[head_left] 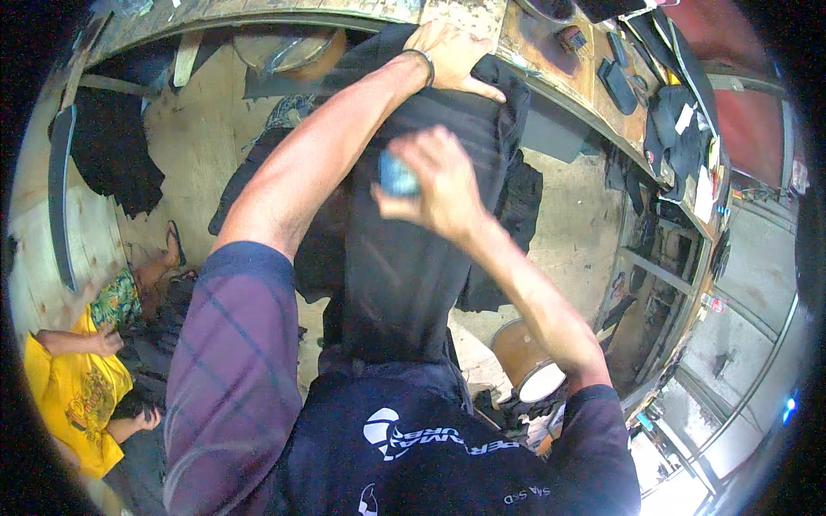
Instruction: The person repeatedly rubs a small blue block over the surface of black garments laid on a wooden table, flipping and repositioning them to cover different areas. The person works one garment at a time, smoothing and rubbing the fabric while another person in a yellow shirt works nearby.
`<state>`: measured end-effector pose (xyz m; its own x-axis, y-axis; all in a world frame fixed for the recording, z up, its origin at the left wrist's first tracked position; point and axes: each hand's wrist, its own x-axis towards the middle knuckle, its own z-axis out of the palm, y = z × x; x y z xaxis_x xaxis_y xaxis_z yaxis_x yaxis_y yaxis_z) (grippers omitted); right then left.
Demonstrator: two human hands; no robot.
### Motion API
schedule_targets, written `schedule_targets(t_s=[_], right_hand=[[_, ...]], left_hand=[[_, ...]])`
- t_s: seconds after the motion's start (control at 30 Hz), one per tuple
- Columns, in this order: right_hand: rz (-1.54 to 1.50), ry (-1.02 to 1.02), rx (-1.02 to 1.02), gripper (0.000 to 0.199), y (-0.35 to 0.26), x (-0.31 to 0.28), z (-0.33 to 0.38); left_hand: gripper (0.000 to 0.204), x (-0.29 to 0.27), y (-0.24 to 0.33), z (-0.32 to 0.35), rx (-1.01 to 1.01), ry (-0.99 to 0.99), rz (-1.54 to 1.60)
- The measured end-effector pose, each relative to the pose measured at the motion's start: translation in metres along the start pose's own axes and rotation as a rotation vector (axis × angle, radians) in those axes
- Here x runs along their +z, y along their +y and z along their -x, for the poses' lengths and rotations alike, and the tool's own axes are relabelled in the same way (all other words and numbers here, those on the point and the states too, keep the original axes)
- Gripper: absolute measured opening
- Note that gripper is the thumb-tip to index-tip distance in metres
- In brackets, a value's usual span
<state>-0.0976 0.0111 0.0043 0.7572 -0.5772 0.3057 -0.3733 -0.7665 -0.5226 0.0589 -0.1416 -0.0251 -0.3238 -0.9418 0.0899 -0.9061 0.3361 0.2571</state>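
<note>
A long strip of black material [404, 284] runs from my torso up to the workbench edge, its surface smooth and dark. My left hand [452, 56] lies spread near its far end, fingers apart and pressing on it, with a dark band [420, 64] round the wrist. Above the middle of the strip, my right hand [434, 185] is blurred by motion and curls round a rounded blue object [398, 175]. Its exact kind does not show. Whether the blue object touches the black material I cannot tell.
A wooden workbench [533, 73] crosses the far side, with dark flat items [618, 86] on it. Another person in a yellow shirt [77, 404] sits at the lower left. A brown cylindrical container [520, 353] stands near my right elbow. Black cloth [112, 155] lies at the left.
</note>
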Motion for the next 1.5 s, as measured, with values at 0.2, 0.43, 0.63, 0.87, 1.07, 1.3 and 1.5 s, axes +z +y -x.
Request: schedule_targets(t_s=[0.2,0.43,0.63,0.87,1.07,1.3,1.5], right_hand=[[0.009,-0.077,0.194,0.067,-0.057,0.020,0.064],[-0.204,-0.414,0.044,0.071,-0.108,0.015,0.159],[0.139,-0.054,0.258,0.081,-0.012,0.018,0.032],[-0.282,-0.311,0.099,0.075,-0.142,0.019,0.182],[-0.091,-0.101,0.074,0.063,-0.044,-0.011,0.089],[0.064,0.005,0.228,0.065,0.006,0.005,0.021],[-0.213,-0.319,0.104,0.050,-0.134,0.017,0.194]], left_hand=[[0.113,-0.013,-0.006,-0.017,0.006,-0.105,-0.032],[0.102,-0.023,0.005,-0.005,0.026,0.157,-0.080],[0.103,-0.024,0.003,-0.016,-0.181,-0.204,0.011],[0.097,-0.023,-0.011,0.015,-0.148,0.110,-0.062],[0.090,0.004,0.009,0.017,0.040,0.279,0.008],[0.104,0.011,0.003,-0.008,-0.078,0.148,-0.009],[0.108,0.001,0.016,0.000,-0.169,0.055,0.040]])
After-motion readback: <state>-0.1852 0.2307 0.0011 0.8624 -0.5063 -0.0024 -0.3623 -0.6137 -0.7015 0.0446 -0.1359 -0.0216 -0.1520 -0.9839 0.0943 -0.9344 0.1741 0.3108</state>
